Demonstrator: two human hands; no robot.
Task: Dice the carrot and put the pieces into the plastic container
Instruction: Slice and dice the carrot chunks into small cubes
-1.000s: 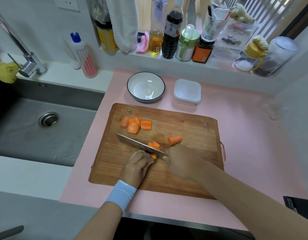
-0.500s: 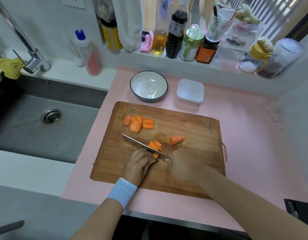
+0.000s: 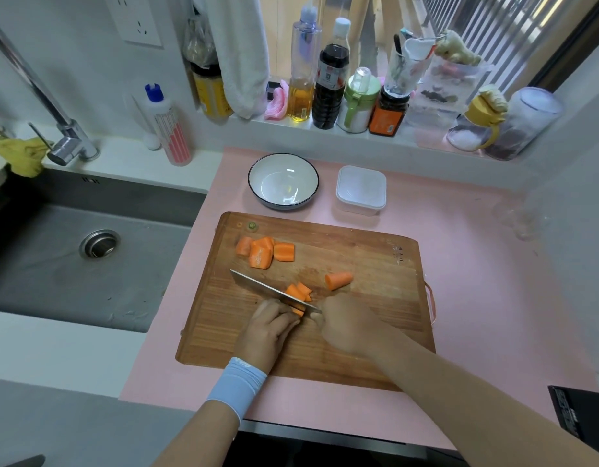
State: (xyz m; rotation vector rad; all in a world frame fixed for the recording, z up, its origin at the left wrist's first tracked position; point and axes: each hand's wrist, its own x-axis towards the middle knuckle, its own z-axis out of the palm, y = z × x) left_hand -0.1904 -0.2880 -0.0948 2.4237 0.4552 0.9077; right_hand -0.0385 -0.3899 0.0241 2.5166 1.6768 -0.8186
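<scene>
Head view, left grip [image 3: 269, 332] holding carrot piece [image 3: 297, 311], knife [image 3: 268, 289] in right grip [image 3: 348, 328]

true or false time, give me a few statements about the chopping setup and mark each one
1. The right hand grips the knife above the cutting board. True.
2. The plastic container has carrot in it. False: no orange shows in it; all the carrot in view lies on the cutting board.
3. The bowl stands to the left of the plastic container. True.
4. The left hand is off the cutting board. False: it is on the board, holding a carrot piece beside the blade.
5. A cluster of carrot chunks lies near the board's far left corner. True.
</scene>
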